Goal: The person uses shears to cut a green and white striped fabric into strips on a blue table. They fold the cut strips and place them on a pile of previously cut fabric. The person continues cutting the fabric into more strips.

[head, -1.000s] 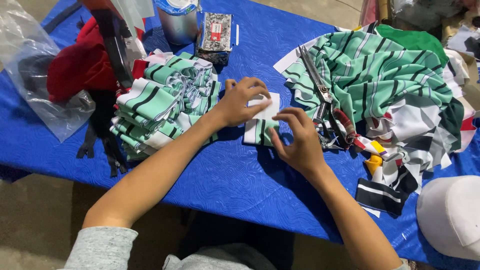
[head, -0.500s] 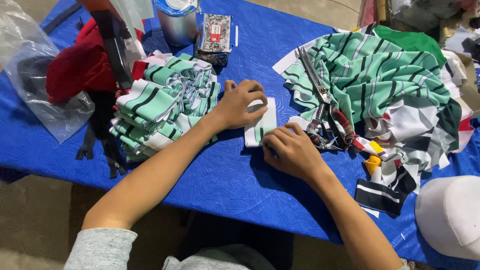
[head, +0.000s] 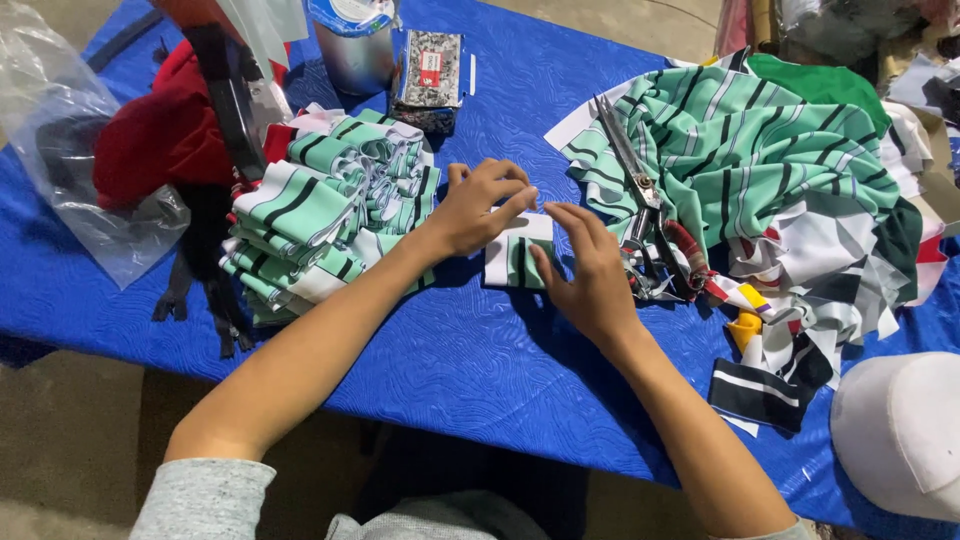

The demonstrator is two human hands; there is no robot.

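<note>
On the blue table point(head: 470, 370), both hands' fingers point(head: 505, 190) press flat a folded striped piece point(head: 515, 262), apparently unpinched.

a blue quilted table point(head: 470, 370) carries a stack of folded green-and-white striped fabric point(head: 320, 205), a loose heap of striped fabric point(head: 760, 160), metal scissors point(head: 630, 165), a clear plastic bag point(head: 70, 150), red cloth point(head: 160, 140), a metal can point(head: 355, 50), a small printed packet point(head: 428, 70) and a white cap point(head: 900, 430).
</note>
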